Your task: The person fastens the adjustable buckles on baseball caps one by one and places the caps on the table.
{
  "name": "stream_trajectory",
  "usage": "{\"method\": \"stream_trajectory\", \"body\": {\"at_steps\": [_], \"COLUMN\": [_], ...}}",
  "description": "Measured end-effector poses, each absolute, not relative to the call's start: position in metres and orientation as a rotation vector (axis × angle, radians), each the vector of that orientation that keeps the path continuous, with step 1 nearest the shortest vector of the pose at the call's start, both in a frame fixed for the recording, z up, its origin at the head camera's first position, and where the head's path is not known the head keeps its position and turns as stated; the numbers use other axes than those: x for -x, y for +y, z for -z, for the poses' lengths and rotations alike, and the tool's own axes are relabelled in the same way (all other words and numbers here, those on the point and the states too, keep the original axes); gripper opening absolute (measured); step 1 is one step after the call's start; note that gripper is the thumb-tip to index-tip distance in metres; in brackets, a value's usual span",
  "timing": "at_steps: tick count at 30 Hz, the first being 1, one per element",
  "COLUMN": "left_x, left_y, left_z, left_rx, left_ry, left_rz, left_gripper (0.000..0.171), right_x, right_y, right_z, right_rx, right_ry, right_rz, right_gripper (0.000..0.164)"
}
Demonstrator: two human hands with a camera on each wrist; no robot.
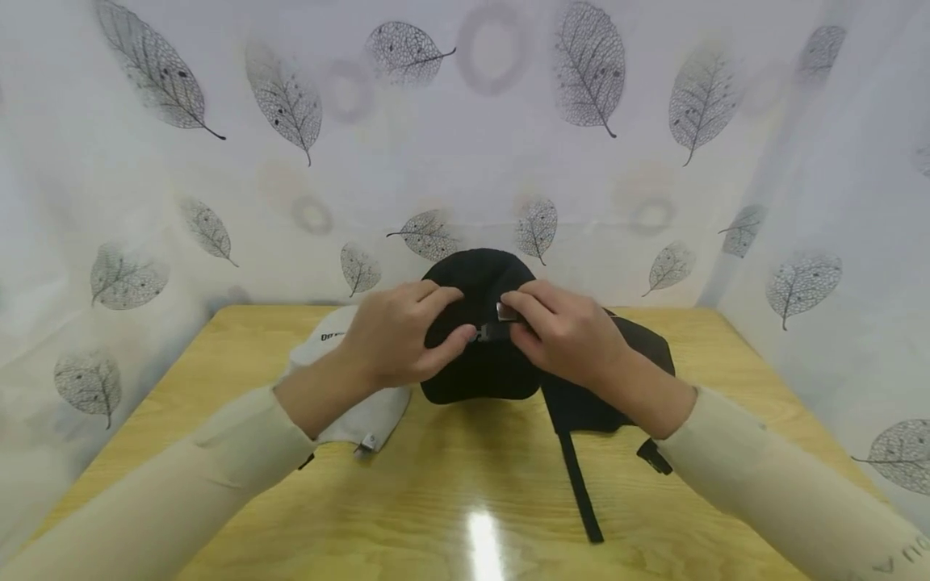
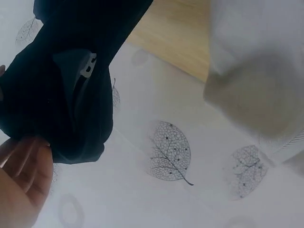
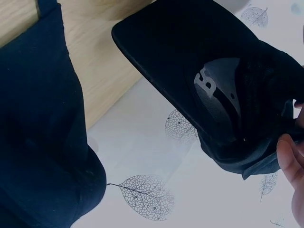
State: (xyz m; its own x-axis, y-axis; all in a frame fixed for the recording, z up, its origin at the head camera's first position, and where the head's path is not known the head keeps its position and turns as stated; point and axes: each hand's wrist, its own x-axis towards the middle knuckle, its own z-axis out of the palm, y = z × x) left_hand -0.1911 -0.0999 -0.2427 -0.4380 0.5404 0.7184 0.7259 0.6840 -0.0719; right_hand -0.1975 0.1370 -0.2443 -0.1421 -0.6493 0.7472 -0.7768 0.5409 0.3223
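A black baseball cap (image 1: 479,373) is held up over the middle of the table, its back opening and strap toward me in the head view. My left hand (image 1: 400,332) grips its left side, thumb tip at the strap's left end. On the other side, my right hand (image 1: 574,335) pinches the strap by a small silver buckle (image 1: 504,311). Pale lettering shows through the cap's opening in both wrist views. The fingers (image 2: 33,161) of my left hand meet the cap's edge in the left wrist view; the right hand's fingertips (image 3: 287,154) pinch cloth in the right.
On the wooden table (image 1: 487,476), a white cloth item (image 1: 370,415) with dark lettering and a small tag lies at left, partly behind my left forearm. To the right lies a black cloth item (image 1: 581,407) with a long strap (image 1: 581,488). A leaf-print curtain (image 1: 465,161) surrounds the table.
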Motion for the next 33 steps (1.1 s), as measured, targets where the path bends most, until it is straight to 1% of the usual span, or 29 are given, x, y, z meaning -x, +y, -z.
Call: {"method": "stream_trajectory", "body": {"at_steps": [3,7,12,19,22,25,27,33], "left_x": [0.194,0.205,0.217,0.214,0.214,0.213,0.213,0.211], "left_y": [-0.103,-0.104,-0.105,-0.102,-0.101,-0.1,-0.101,-0.102], "left_z": [0.242,0.234,0.23,0.224,0.219,0.215,0.212,0.209], "left_rx": [0.887,0.716,0.587,0.508,0.538,0.625,0.726,1.019], "left_ry": [-2.171,-2.268,-2.552,-2.796,-2.832,-2.855,-2.854,-2.778], "left_rz": [0.427,0.59,0.767,0.9,0.855,0.752,0.667,0.509], "left_gripper": [0.034,0.031,0.036,0.043,0.045,0.045,0.04,0.02], "right_x": [0.195,0.193,0.188,0.186,0.185,0.183,0.181,0.176], "right_y": [0.137,0.137,0.137,0.136,0.137,0.137,0.137,0.137], "right_z": [0.247,0.249,0.25,0.253,0.255,0.256,0.258,0.262], "right_rx": [-1.212,-1.249,-1.332,-1.501,-1.567,-1.623,-1.654,-1.713], "right_ry": [-1.834,-1.79,-1.743,-1.656,-1.63,-1.64,-1.655,-1.635], "right_rz": [-0.177,-0.18,-0.168,-0.2,-0.219,-0.209,-0.193,-0.162], "right_gripper": [0.019,0.02,0.019,0.018,0.018,0.019,0.02,0.022]}}
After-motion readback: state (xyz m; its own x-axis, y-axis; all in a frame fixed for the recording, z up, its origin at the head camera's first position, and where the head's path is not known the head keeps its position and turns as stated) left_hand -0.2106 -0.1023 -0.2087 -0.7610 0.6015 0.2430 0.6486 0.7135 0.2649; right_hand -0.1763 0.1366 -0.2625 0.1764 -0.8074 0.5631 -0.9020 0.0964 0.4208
